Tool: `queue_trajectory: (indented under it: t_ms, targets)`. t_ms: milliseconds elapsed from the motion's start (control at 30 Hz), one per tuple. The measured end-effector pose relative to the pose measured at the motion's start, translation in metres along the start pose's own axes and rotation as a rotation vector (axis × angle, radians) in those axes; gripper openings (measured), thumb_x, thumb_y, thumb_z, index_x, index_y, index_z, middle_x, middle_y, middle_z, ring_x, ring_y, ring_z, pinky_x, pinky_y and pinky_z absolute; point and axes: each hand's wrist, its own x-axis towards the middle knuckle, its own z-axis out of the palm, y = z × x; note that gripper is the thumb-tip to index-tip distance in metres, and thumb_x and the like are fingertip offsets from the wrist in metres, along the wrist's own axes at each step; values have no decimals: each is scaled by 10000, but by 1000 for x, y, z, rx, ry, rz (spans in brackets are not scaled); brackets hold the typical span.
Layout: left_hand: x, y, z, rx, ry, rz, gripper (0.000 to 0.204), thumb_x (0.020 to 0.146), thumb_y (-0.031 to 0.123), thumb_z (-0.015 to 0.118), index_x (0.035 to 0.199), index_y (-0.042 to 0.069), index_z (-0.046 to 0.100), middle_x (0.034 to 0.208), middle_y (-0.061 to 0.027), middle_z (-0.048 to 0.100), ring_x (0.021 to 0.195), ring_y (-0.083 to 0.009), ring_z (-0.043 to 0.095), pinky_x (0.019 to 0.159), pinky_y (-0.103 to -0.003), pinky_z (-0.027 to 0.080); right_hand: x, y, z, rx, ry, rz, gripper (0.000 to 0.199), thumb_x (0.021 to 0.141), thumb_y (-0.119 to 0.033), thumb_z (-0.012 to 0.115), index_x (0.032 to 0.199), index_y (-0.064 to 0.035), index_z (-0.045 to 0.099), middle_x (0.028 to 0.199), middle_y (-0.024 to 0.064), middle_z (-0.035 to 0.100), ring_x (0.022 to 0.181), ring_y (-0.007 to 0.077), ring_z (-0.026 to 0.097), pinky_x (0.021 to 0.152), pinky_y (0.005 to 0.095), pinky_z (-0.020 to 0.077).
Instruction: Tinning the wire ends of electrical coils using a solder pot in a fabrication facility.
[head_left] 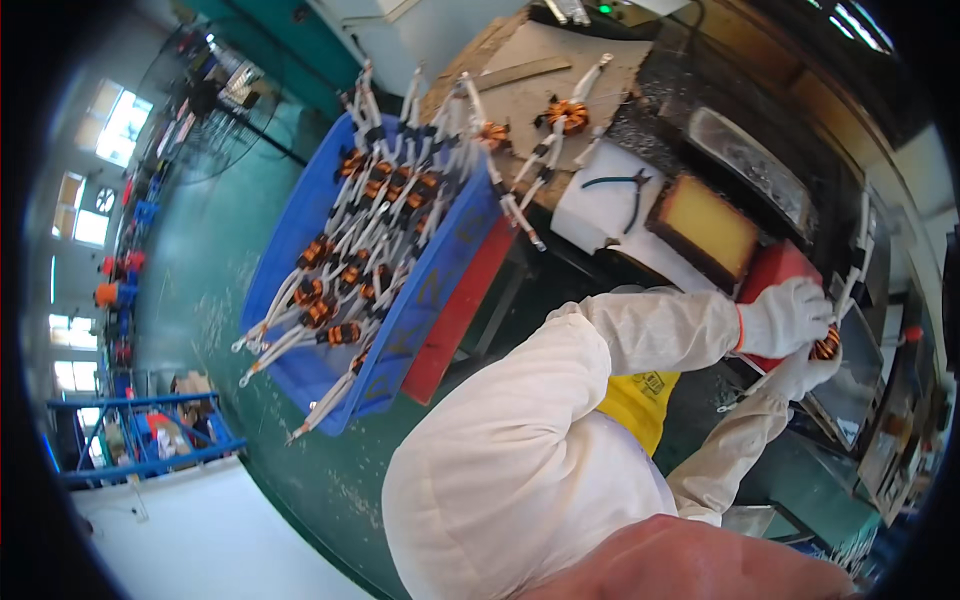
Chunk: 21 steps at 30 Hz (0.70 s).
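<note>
At the right, my left hand [785, 316], in a white glove with an orange cuff edge, closes around a copper-wound ring coil [826, 345]. My right hand [803, 374], also in a white glove, grips the same coil from below. White-sleeved leads [853, 262] stick up from behind the coil, and another lead end points down and left past my right hand. The fingertips are partly hidden behind the coil and each other. Beside my left hand lies a red panel [775, 275]. Next to it stands a dark tray [682, 232] filled with a yellow, amber-edged block.
A blue crate [425, 315] holds several copper coils with white leads. On the bench are two more coils [568, 117], cutting pliers [637, 200] on white sheet, and a metal pan [750, 165] with a silvery surface. A fan [205, 98] stands behind the crate.
</note>
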Motion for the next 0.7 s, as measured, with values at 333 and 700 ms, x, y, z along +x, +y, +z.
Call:
queue_trajectory:
  t_ms: [333,700]
  targets:
    - [-120,24,-99,-1410,-476,-1037,237,910,165,641,1120,63,682,1095,-70,707,944,-202,680,816,-349,552,-36,-51,1,-149,26,121,736,849,-253,801,1388,49,401,1308,228,535,1118,316,600,981,358,510]
    - [-185,17,-113,-1820,-817,-1537,409,992,276,566,1335,55,539,1155,-116,673,713,-148,614,699,-311,542,-35,-22,6,78,78,-13,658,856,-130,780,1380,29,415,1295,180,500,1159,278,536,1033,383,429]
